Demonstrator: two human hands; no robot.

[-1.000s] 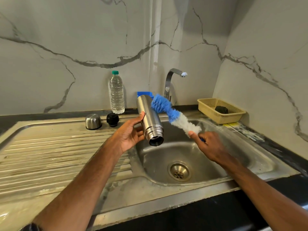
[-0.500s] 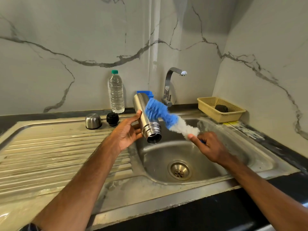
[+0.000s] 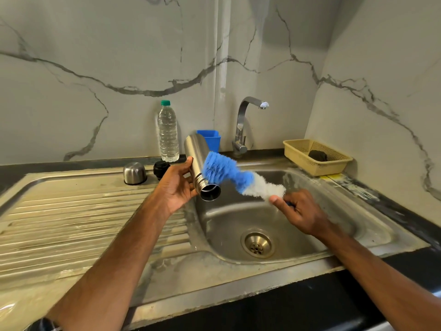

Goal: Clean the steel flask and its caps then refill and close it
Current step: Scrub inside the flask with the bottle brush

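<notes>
The left grip [image 3: 177, 187] is wrapped round the steel flask [image 3: 199, 158], thumb over the top of the body and fingers beneath. It holds the flask tilted above the left rim of the sink basin [image 3: 238, 218], near the middle of the table, with the open mouth pointing down and toward the person. The right grip [image 3: 300, 211] is clenched on the handle of the bottle brush [image 3: 229, 174]. The hand hides most of that handle. The blue bristles lie against the outside of the flask just above its threaded neck, not inside the mouth.

The main risk, as I judge it, is the flask slipping. The brush pushes sideways on a smooth, probably wet wall, the left grip holds only one stretch of the body, and the mouth slopes downward. A hard stroke could roll the flask out of the fingers and into the basin, toward the drain [image 3: 257, 244]. The brush head looks bent where blue meets white, so a low hold on the handle may make it flick and spatter, or miss the mouth when it goes inside.

Further out, the steel cap [image 3: 134, 173] and the black inner cap [image 3: 161, 167] stand near the table's back edge, with the water bottle [image 3: 168, 134] just behind them. A wide swing of the flask's base could knock the bottle over.
</notes>
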